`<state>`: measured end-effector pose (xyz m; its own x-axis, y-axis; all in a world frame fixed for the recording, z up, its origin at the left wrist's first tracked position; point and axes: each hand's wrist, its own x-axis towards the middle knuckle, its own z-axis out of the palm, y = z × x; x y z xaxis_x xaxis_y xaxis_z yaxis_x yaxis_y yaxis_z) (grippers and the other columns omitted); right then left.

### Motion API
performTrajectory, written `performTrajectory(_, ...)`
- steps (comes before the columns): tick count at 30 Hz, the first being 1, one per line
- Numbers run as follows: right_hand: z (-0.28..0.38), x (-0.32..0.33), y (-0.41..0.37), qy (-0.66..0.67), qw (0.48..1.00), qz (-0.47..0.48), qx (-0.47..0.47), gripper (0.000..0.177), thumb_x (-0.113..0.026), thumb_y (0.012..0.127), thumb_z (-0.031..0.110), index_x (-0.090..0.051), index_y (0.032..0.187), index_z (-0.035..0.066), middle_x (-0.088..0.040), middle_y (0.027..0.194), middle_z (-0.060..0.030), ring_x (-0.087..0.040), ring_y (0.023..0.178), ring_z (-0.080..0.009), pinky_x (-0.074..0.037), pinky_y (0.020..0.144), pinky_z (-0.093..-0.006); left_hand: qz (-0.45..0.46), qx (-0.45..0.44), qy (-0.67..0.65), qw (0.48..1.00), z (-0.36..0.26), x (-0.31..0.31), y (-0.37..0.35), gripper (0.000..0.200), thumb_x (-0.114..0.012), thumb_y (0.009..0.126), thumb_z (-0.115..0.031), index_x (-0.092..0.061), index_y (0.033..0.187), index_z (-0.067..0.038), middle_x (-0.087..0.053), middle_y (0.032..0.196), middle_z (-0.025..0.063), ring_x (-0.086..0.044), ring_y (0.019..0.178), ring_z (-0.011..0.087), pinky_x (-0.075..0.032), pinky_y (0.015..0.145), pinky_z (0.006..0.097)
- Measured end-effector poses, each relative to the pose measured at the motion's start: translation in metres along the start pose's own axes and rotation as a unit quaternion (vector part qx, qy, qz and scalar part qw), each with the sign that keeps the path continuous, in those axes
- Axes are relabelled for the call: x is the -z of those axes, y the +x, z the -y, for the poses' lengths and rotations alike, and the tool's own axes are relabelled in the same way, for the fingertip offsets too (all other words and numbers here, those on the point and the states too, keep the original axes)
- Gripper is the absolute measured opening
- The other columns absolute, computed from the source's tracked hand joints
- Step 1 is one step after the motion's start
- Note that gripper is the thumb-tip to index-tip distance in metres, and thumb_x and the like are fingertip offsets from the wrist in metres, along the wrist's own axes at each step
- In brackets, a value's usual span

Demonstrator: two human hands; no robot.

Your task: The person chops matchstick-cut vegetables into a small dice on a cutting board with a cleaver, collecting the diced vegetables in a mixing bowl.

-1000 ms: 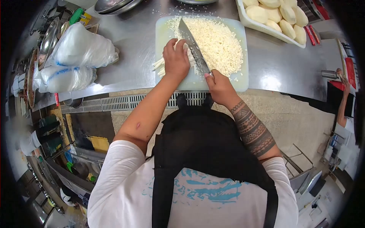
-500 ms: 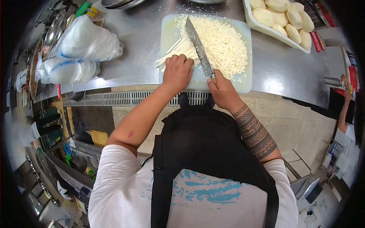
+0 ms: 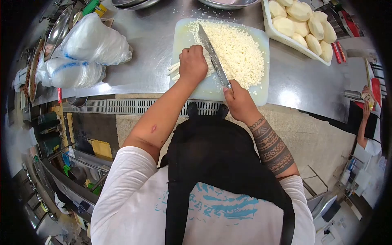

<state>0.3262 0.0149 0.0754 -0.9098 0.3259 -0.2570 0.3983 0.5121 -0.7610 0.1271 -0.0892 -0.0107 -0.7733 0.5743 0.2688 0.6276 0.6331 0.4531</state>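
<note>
My right hand (image 3: 241, 102) is closed round the handle of a large kitchen knife (image 3: 214, 55), whose blade lies slanted across the cutting board (image 3: 260, 90), its tip toward the far edge. Left of the blade, my left hand (image 3: 193, 64) rests with curled fingers over pale cut potato strips (image 3: 174, 70); the fingertips are hidden beneath the hand. Strip ends stick out on both sides of it. A broad heap of finely diced pale potato (image 3: 239, 53) covers the board right of the blade, and some bits cling to the metal.
A white basket (image 3: 267, 20) of peeled potatoes (image 3: 300, 27) stands at the back right. Wrapped plastic bags (image 3: 96, 43) sit at the left. Metal bowls (image 3: 228, 4) line the far side of the steel table (image 3: 143, 57). Another person's arm (image 3: 362, 126) shows at far right.
My left hand has shifted slightly up and away over the strips, its fingers now more tightly curled. The knife stays in nearly the same place. The whole view has shifted a little.
</note>
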Motion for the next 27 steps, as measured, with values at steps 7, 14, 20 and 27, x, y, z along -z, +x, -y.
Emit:
performTrajectory(7, 0.042, 0.031, -0.043, -0.070, 0.998, 0.007, 0.000, 0.032, -0.055, 0.107, 0.026, -0.055, 0.125, -0.001, -0.071, 0.085, -0.0290, -0.068, 0.084, -0.0505, -0.053, 0.075, -0.0592, 0.005, -0.017, 0.011, 1.000, 0.001, -0.002, 0.001, 0.023, -0.057, 0.094, -0.011, -0.063, 0.115, -0.006, -0.068, 0.117, 0.0157, -0.060, 0.109, 0.0418, -0.046, 0.096, 0.0540)
performTrajectory(14, 0.034, 0.018, -0.013, -0.091, 0.995, -0.024, 0.038, 0.030, -0.053, 0.108, 0.026, -0.054, 0.120, -0.001, -0.071, 0.085, -0.0292, -0.068, 0.082, -0.0514, -0.053, 0.074, -0.0604, 0.003, 0.004, 0.026, 1.000, -0.001, 0.004, 0.002, 0.021, -0.057, 0.092, -0.010, -0.065, 0.111, -0.005, -0.069, 0.113, 0.0156, -0.061, 0.109, 0.0424, -0.045, 0.094, 0.0549)
performTrajectory(20, -0.001, -0.006, 0.023, -0.118, 0.992, -0.018, 0.033, 0.030, -0.052, 0.108, 0.026, -0.053, 0.122, 0.000, -0.070, 0.081, -0.0287, -0.068, 0.080, -0.0513, -0.052, 0.073, -0.0613, -0.016, -0.003, 0.014, 1.000, 0.000, -0.003, -0.002, 0.021, -0.057, 0.092, -0.010, -0.065, 0.111, -0.006, -0.069, 0.112, 0.0139, -0.060, 0.108, 0.0401, -0.043, 0.095, 0.0537)
performTrajectory(27, 0.010, -0.007, 0.001, -0.102, 0.993, -0.038, 0.048, 0.027, -0.054, 0.108, 0.027, -0.053, 0.109, 0.000, -0.069, 0.080, -0.0273, -0.069, 0.077, -0.0476, -0.054, 0.072, -0.0591, 0.033, 0.042, 0.015, 0.998, 0.000, 0.001, 0.003, 0.022, -0.056, 0.094, -0.011, -0.066, 0.114, -0.006, -0.068, 0.116, 0.0144, -0.057, 0.112, 0.0387, -0.041, 0.101, 0.0524)
